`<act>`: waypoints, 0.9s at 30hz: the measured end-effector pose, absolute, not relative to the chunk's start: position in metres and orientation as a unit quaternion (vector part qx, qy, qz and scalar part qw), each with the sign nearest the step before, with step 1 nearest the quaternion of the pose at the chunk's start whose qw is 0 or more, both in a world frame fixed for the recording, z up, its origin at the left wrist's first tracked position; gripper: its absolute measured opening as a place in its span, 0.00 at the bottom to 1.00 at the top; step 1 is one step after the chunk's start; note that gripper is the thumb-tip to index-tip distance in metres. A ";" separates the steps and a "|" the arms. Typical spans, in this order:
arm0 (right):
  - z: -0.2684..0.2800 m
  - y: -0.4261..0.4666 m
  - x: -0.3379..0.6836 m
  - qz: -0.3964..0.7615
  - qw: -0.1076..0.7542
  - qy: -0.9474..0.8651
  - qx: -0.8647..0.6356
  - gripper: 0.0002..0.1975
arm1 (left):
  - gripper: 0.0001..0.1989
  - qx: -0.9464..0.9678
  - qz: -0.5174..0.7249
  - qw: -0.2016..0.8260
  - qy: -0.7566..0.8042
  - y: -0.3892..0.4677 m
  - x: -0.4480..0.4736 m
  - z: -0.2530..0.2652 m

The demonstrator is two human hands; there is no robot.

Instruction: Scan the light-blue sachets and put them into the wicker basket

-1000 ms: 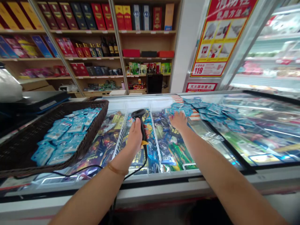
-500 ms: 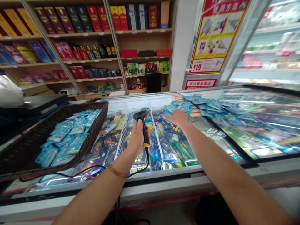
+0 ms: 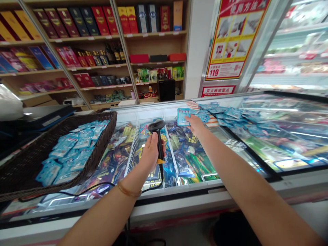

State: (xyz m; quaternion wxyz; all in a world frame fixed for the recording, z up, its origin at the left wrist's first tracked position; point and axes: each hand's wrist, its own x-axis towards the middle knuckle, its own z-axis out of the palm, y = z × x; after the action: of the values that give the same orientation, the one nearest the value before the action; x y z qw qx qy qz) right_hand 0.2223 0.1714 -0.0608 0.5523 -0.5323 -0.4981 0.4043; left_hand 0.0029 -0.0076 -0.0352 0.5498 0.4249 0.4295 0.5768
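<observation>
My left hand point(image 3: 151, 149) is wrapped round the handle of a black and yellow barcode scanner point(image 3: 159, 136), held upright over the freezer with its head tilted toward the right. A cable hangs from the handle's base. Between thumb and fingers, my right hand point(image 3: 196, 123) pinches a small blue packet point(image 3: 182, 117), raised above the freezer top. Just behind and to the right of that hand lies a spread pile of similar blue packets point(image 3: 237, 115) on the glass. More blue packets point(image 3: 74, 147) fill part of a brown wicker basket point(image 3: 102, 147) at the left.
Beneath my hands, the chest freezer point(image 3: 179, 191) holds bagged goods split by white wire dividers point(image 3: 172, 153). The scanner cable point(image 3: 84, 192) trails left past the basket. Shelves of boxes and bottles point(image 3: 102, 36) stand behind, beside a red and yellow poster point(image 3: 237, 41).
My right hand has closed on one blue packet and lifted it off the pile's left end. The scanner in my left hand has shifted only slightly.
</observation>
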 end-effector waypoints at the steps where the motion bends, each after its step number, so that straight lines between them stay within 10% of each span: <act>1: -0.060 0.171 0.221 0.450 0.573 -0.465 -0.503 0.13 | 0.30 0.429 0.576 0.551 0.425 -0.008 0.003 -0.037; 27: -0.022 0.130 0.195 0.596 0.611 -0.390 -0.345 0.06 | 0.30 0.568 0.456 0.593 0.343 -0.024 0.015 -0.030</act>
State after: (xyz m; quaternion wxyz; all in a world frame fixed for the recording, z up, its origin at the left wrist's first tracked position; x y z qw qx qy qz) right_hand 0.1946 0.1296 -0.0218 0.6109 -0.3454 -0.3897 0.5963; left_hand 0.0150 -0.0243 -0.0305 0.5928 0.5684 0.3429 0.4560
